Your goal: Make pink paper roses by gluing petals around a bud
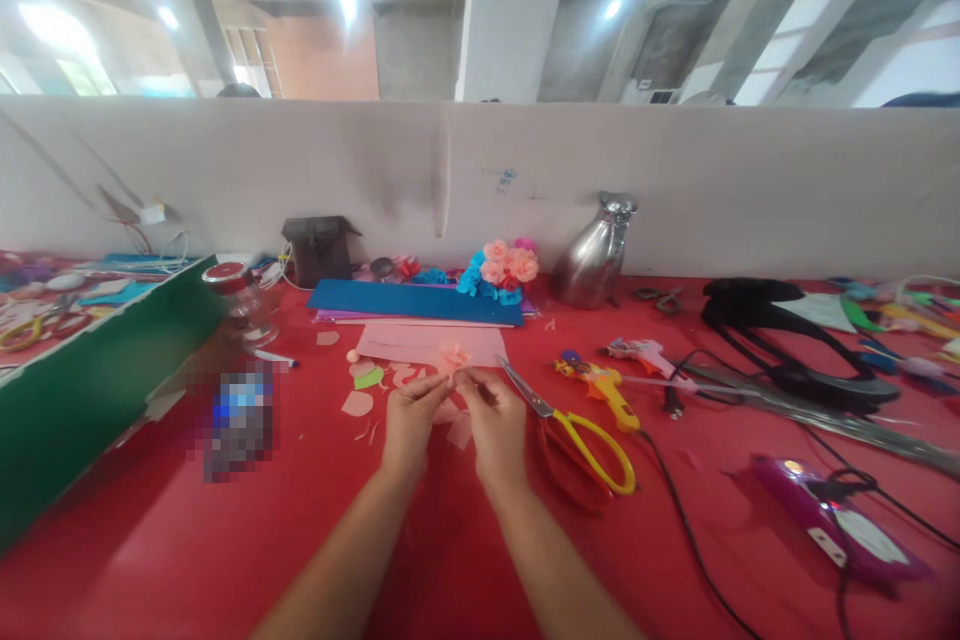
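Note:
Both my hands meet over the red table (225,540), fingers pinched together. My left hand (409,420) and my right hand (495,425) hold a small pink paper flower (454,360) between their fingertips, lifted slightly above the table. Under and behind the flower lies a pink paper sheet (420,342). Pink and green paper scraps (364,390) are scattered to the left of my left hand. Yellow-handled scissors (581,430) lie shut just right of my right hand.
A blue foam sheet (416,302) and a bunch of finished paper flowers (502,270) sit at the back by the white partition. A glue gun (604,382), a silver jug (596,255), black cables, a purple tool (840,520), a jar (240,300) and a green box (97,370) surround the work spot.

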A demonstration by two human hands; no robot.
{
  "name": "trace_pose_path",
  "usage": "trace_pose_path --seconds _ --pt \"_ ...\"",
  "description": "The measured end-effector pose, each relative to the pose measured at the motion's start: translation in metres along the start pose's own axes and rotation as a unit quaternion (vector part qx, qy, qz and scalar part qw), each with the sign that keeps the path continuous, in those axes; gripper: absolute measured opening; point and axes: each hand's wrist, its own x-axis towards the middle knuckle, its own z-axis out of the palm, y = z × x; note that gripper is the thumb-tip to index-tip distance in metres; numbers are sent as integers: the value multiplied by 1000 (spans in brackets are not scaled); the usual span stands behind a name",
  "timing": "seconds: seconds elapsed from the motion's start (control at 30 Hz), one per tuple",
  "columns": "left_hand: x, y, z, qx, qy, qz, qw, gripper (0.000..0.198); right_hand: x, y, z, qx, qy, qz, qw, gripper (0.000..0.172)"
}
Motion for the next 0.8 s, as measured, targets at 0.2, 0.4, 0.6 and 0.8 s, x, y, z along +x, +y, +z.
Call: trace_pose_path --seconds 0.2,0.4,0.6,0.8 --pt "-1 -2 1 5 2 17 1000 20 -5 2 4 116 4 71 991 19" --pt "-4 -1 4 -9 1 22 1000 18 -8 6 7 199 5 96 975 23" --pt "-4 -2 4 0 10 33 999 15 -8 6 8 210 2 104 972 24" --pt "-3 -5 1 60 -2 84 995 15 -7 7 7 217 16 76 973 25"
